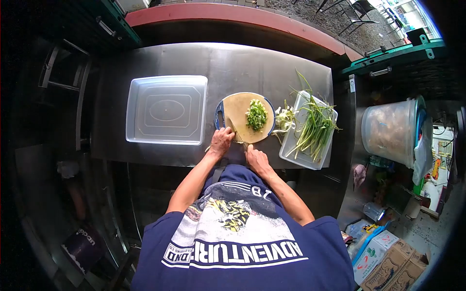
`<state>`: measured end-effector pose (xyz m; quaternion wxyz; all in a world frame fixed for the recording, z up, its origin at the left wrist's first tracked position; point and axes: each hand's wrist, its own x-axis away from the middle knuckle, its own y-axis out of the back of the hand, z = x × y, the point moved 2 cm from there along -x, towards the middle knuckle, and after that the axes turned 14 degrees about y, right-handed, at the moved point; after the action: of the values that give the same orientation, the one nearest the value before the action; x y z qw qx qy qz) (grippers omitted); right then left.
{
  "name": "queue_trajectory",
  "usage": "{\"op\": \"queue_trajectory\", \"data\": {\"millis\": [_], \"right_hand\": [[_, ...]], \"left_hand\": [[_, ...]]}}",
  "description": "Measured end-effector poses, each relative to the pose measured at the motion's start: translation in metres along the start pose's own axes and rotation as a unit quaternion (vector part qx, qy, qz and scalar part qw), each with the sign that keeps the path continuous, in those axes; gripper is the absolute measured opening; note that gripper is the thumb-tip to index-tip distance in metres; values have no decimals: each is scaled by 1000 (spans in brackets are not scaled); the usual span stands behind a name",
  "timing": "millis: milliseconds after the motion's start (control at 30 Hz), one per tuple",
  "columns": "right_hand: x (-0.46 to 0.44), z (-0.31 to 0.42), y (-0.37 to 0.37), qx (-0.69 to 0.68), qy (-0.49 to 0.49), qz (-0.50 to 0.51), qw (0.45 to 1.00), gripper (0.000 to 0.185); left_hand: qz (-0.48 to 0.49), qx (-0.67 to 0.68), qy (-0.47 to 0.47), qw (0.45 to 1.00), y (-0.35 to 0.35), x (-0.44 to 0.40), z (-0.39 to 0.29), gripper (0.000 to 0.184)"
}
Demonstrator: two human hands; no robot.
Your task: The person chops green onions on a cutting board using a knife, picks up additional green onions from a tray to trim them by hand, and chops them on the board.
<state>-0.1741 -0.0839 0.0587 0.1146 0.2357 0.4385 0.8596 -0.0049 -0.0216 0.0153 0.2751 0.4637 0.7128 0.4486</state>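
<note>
Daylight enters from outside at the top, almost white in the upper right corner, and lays a soft sheen on the metal table [160, 58]. The cutting board [240, 101] is evenly lit and fairly sharp, while the left side sinks into near-black shadow. The wide lens bows the red ledge [233, 12] and darkens the corners.

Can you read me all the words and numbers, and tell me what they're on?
"ADVENTURE": the shirt, upside down.
"CLOTHING CO": same shirt, tiny; the word above is partly hidden.
A number, maybe "78": same shirt.
"adidas": a dark item, lower left, faint.
White box, brown box: printing too small to read.
</note>
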Motion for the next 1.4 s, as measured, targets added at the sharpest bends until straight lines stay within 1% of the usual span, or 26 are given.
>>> {"op": "queue_trajectory", "data": {"millis": [133,200,300,333,400,467,533,567,633,667,733,867,967,1033,1067,1100,1200,1267,1333,1400], "right_hand": [[-4,-1,-6,0,-15,7,1000,25],[-12,-6,-15,11,-42,1,999,22],[-40,-7,-27,1,-67,-1,998,20],[-47,-8,-28,-1,-70,1,998,20],[-57,-8,-25,-13,-37,-23,999,19],[-54,-3,-19,-8,-32,-29,999,20],[-46,0,-17,9,-64,19,998,19],[-39,1,-15,12,-64,20,998,19],[-26,5,-12,10,-59,18,998,25],[-21,6,-12,10,-58,20,998,25],[-13,8,-12,-2,-74,20,997,31],[-4,7,-21,-2,-62,-13,998,28],[-9,12,-25,-5,-80,-1,997,28],[-20,11,-31,-9,-91,-2,996,27],[-30,8,-33,-11,-97,-11,995,26],[-37,8,-33,8,-79,-23,997,24],[-55,9,-33,34,-80,-36,996,23],[-56,7,-32,52,-74,-29,995,22],[-48,11,-27,45,-90,-15,995,23],[-38,17,-15,28,-96,-1,995,25]], "left_hand": [[13,4,-9,1000,1,-3,3,14],[14,13,-28,999,0,-4,5,13],[16,22,-45,999,2,-6,6,11],[19,23,-46,998,4,-4,5,11],[14,23,-48,998,5,-4,4,9],[18,36,-48,998,6,-5,6,9],[20,51,-43,998,1,-6,11,8],[29,64,-47,996,-2,-7,13,7],[37,79,-48,995,-5,-9,15,7],[29,86,-54,994,-6,-10,16,6],[22,91,-62,994,-4,-8,17,6],[30,88,-75,993,4,-12,17,6],[38,81,-79,993,7,-12,16,6],[50,74,-81,993,6,-9,15,6],[41,77,-81,993,6,-11,16,6],[33,80,-81,993,4,-11,17,6],[30,108,-73,991,3,-10,19,5],[33,107,-67,991,1,-9,21,5],[35,109,-56,992,1,-9,20,5],[16,101,-72,992,2,-9,20,3]]}}
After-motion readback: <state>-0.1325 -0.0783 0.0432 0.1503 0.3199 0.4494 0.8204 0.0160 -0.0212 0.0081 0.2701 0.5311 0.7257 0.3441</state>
